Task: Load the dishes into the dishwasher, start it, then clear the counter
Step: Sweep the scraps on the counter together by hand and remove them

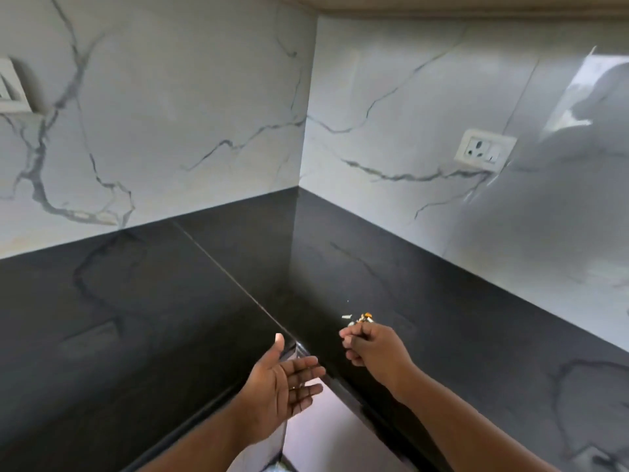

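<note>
Two hands are all we have in play over the black worktop (170, 301), which wraps an inner corner under marble-veined wall tiles (170, 114). We take the small heap of scraps (361, 318) as our landmark: a few pale and orange-yellow bits lying on the worktop close to its front edge, on the stretch to the right of the corner seam (231, 277). One pale fleck sits just left of the heap and a tinier one a little beyond it, toward the wall.

Our right hand (372, 349) is directly on the near side of the scraps, knuckles up and fingers curled inward, fingertips at the heap's edge. We cannot tell whether those fingers pinch any of the bits or merely touch them.

Our left hand (282, 383) is nearer to us and left of the scraps, held off the worktop's front edge just below the inner corner. Its palm faces up and right, fingers straight and slightly spread, thumb pointing up; it holds nothing. A ring shows on one finger.

Beyond the scraps, on the right-hand wall, we see a white socket with a switch (485, 149). Far to the left of the heap, at the picture's edge, a second white wall plate (12, 86) is partly visible. Below the left hand, pale cabinet fronts (326, 434) show under the worktop.
</note>
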Motion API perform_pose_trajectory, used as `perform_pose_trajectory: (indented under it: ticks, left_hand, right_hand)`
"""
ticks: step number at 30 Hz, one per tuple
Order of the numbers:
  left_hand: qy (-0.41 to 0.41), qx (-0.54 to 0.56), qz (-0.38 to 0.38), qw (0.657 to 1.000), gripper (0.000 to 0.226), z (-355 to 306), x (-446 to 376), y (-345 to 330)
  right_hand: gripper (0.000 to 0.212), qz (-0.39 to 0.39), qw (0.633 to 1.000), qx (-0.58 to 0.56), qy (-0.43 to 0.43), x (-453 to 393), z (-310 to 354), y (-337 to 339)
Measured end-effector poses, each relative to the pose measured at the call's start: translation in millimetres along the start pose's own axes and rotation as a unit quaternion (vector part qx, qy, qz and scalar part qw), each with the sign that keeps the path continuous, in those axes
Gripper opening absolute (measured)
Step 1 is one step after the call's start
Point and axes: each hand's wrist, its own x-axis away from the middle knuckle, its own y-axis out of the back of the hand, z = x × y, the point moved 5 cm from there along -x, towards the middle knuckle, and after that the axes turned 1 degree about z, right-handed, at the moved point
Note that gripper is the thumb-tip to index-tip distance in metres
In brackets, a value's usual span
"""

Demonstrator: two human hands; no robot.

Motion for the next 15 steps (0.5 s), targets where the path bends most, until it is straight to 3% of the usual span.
perform_pose_trajectory:
  ticks: [6, 11, 15]
  left_hand:
    - [-0.039, -0.115, 0.016, 0.993, 0.064, -41, -7, -18]
    - [0.052, -0.108, 0.009, 0.993, 0.073, -34, -25, 1]
    - [0.145, -0.08, 0.004, 0.986, 0.068, -8, -39, 18]
  right_hand:
    - [0.021, -0.061, 0.988, 0.139, -0.009, -20, -16, 25]
    - [0.037, -0.052, 0.963, 0.264, -0.03, -25, -25, 24]
    - [0.027, -0.064, 0.931, 0.359, 0.006, -27, -30, 25]
